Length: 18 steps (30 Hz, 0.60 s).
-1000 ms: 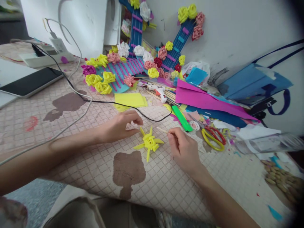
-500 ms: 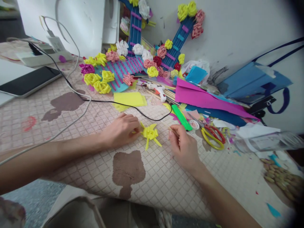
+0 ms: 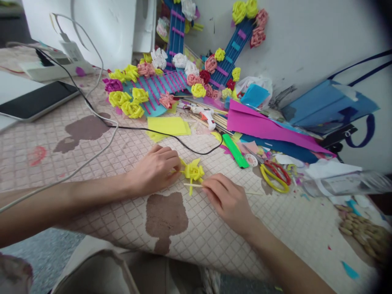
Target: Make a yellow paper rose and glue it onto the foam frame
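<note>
My left hand (image 3: 159,169) rests at the table's middle, its fingertips pinched on the left side of a yellow paper flower (image 3: 193,170) with pointed petals sticking out. My right hand (image 3: 226,201) is closed round a thin wooden stick (image 3: 192,185). One end of the stick juts left, across the flower's lower petal; the other end shows to the right behind the hand. Whether the stick touches the petal or only lies in front of it, I cannot tell.
Behind the hands lie yellow paper sheets (image 3: 168,126), a glue gun (image 3: 206,116) with its black cord, a green cutter (image 3: 235,151) and scissors (image 3: 274,177). Flower-covered cardboard guitars (image 3: 162,87) stand at the back. At left is a phone (image 3: 39,100); at right, a plastic bottle (image 3: 343,183).
My right hand has moved left and turned, so the stick now lies nearly level, its tip at the flower's lower petal. My left hand has stayed on the flower.
</note>
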Each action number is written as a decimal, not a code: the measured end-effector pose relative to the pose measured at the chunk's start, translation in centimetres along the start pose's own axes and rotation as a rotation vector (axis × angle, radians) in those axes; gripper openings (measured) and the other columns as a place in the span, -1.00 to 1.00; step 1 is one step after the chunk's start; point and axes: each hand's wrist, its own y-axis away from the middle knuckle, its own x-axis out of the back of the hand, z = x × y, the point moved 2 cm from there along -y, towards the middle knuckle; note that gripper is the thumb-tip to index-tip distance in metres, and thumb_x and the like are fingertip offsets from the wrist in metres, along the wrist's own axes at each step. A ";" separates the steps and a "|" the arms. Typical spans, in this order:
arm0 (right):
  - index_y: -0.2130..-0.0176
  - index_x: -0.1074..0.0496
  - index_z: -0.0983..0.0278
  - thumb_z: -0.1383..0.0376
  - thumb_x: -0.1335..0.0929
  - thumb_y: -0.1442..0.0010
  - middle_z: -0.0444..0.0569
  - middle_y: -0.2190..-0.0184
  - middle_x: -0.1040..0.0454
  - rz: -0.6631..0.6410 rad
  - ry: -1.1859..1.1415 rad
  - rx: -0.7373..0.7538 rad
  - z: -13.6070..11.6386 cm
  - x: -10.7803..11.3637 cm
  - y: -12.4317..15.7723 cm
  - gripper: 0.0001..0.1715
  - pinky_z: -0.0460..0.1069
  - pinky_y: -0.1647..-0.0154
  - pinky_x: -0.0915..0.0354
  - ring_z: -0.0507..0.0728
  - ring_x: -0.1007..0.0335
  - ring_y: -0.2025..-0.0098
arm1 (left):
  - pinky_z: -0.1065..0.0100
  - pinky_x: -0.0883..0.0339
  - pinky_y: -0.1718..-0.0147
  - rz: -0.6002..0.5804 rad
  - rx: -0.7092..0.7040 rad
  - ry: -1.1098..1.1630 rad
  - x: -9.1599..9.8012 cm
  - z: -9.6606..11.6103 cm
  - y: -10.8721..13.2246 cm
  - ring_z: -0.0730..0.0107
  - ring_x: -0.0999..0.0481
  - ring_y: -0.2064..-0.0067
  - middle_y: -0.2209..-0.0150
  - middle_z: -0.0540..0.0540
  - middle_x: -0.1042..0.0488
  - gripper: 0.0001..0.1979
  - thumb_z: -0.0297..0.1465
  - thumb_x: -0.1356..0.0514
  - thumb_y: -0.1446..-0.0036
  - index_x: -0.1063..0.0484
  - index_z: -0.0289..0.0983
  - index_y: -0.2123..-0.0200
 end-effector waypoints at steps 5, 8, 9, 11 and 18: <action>0.25 -0.43 0.32 0.35 -0.23 -0.28 0.01 0.28 -0.44 -0.008 0.009 0.001 -0.2 -0.2 -0.1 -0.81 -0.04 0.26 -0.34 0.08 -0.39 0.25 | 0.28 -0.14 0.19 -0.025 0.010 0.050 -0.2 0.0 0.1 0.31 -0.39 0.19 0.27 -0.05 -0.44 -0.93 -0.42 -0.13 -0.14 -0.38 -0.28 0.30; 0.24 -0.43 0.31 0.36 -0.23 -0.28 0.02 0.27 -0.44 -0.016 -0.002 -0.004 -0.1 -0.2 -0.1 -0.81 -0.04 0.25 -0.34 0.08 -0.39 0.24 | 0.30 -0.15 0.21 -0.066 0.031 0.069 -0.4 -0.2 0.1 0.32 -0.41 0.21 0.27 -0.04 -0.45 -0.93 -0.42 -0.15 -0.13 -0.38 -0.28 0.28; 0.24 -0.43 0.31 0.36 -0.23 -0.28 0.02 0.27 -0.44 -0.023 -0.006 -0.004 -0.1 -0.2 -0.1 -0.81 -0.03 0.24 -0.34 0.08 -0.39 0.23 | 0.30 -0.14 0.22 -0.072 0.034 0.068 -0.5 -0.3 0.2 0.33 -0.41 0.22 0.28 -0.04 -0.45 -0.93 -0.42 -0.15 -0.13 -0.38 -0.28 0.29; 0.24 -0.43 0.31 0.36 -0.22 -0.28 0.02 0.27 -0.44 -0.032 -0.014 -0.006 -0.1 -0.2 0.0 -0.80 -0.03 0.24 -0.34 0.08 -0.38 0.23 | 0.31 -0.14 0.24 -0.073 0.028 0.062 -0.5 -0.3 0.1 0.34 -0.40 0.24 0.30 -0.04 -0.46 -0.93 -0.42 -0.14 -0.15 -0.39 -0.28 0.30; 0.23 -0.41 0.29 0.36 -0.22 -0.28 0.01 0.27 -0.43 -0.021 -0.038 -0.017 -0.1 -0.3 0.0 -0.82 -0.04 0.23 -0.34 0.07 -0.38 0.24 | 0.31 -0.16 0.23 -0.074 0.010 0.052 -0.4 -0.3 0.1 0.35 -0.40 0.28 0.35 -0.04 -0.46 -0.90 -0.44 -0.10 -0.19 -0.41 -0.29 0.33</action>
